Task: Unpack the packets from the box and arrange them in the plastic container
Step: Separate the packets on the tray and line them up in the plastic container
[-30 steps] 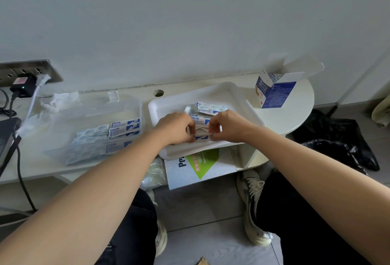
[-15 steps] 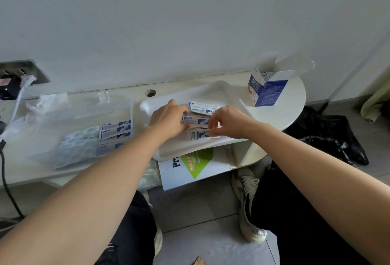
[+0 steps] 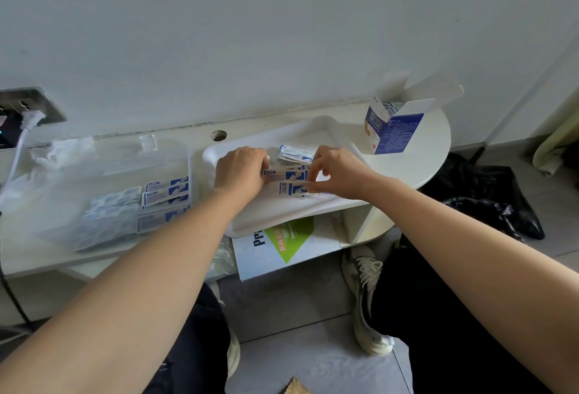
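Both hands meet over a white tray (image 3: 275,218) on the low table. My left hand (image 3: 239,171) and my right hand (image 3: 340,172) pinch the two ends of a small stack of blue-and-white packets (image 3: 286,175). Another packet (image 3: 286,189) lies just under them and more loose packets (image 3: 296,154) lie behind. The clear plastic container (image 3: 103,180) stands to the left with several packets (image 3: 166,194) laid in rows inside. The open blue-and-white box (image 3: 393,130) stands at the back right, packets showing in its mouth.
A wall socket with a white plug and cables (image 3: 26,121) is at the far left. A printed white-and-green carton (image 3: 283,243) sits under the table edge. Black bags (image 3: 488,202) lie on the floor at right. My shoes and knees are below.
Both hands have lifted a little from the tray's near part toward its middle, gathering packets between them. The view has shifted slightly right.
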Tool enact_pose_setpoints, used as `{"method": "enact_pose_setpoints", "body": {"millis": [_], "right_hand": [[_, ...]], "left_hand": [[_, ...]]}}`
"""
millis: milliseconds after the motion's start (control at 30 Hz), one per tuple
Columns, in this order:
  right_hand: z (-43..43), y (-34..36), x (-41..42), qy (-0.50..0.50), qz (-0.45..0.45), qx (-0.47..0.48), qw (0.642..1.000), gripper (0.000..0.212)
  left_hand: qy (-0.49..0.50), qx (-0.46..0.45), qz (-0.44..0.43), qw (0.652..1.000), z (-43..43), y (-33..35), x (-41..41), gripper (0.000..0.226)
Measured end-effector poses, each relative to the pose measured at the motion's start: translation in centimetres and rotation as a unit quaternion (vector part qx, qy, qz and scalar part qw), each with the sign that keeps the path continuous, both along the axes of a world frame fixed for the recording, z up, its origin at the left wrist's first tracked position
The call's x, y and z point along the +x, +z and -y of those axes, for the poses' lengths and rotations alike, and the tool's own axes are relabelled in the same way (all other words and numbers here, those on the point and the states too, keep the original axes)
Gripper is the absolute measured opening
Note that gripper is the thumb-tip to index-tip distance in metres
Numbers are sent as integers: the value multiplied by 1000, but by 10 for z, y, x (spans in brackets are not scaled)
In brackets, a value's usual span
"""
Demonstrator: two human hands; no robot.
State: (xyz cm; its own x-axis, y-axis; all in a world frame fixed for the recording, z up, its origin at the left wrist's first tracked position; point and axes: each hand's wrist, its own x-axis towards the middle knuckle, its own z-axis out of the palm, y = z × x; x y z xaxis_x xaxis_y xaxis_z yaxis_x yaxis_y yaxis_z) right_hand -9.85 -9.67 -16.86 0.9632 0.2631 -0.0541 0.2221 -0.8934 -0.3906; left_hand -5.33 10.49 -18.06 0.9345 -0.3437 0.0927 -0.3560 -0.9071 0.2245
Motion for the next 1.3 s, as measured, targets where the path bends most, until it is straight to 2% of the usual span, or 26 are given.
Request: {"method": "enact_pose_setpoints", "body": {"millis": [100,167,267,367,567,767,900,1033,1100,1300], "right_hand": [[0,1,-2,18,41,11,999,10],[-3,1,-1,33,64,18,997,9],[-7,3,-1,41,44,10,998,10],[-9,3,-3,53,25,-1,998,13],[0,-1,-11,48,14,17,999,12],[1,-4,-14,71,28,-1,997,17],[1,-2,-12,80,44,-2,996,36],[3,-4,-9,78,49,7,996,13],[1,-5,-9,79,56,9,995,8],[-4,-5,-6,90,122,35,988,4]], "left_hand": [[-17,-39,-28,999,-2,4,1,8],[-52,-68,-72,994,-3,11,0,12],[-93,-115,-144,978,-7,19,-2,16],[-90,-151,-188,966,-12,17,-3,14],[-93,-11,-114,989,-10,3,-4,33],[-81,11,-44,996,2,2,-2,14],[-44,-41,-8,998,-4,5,2,14],[11,-133,-35,990,-10,6,5,13],[18,-161,-59,985,-11,6,6,13],[-19,-162,-92,982,-15,9,1,12]]}}
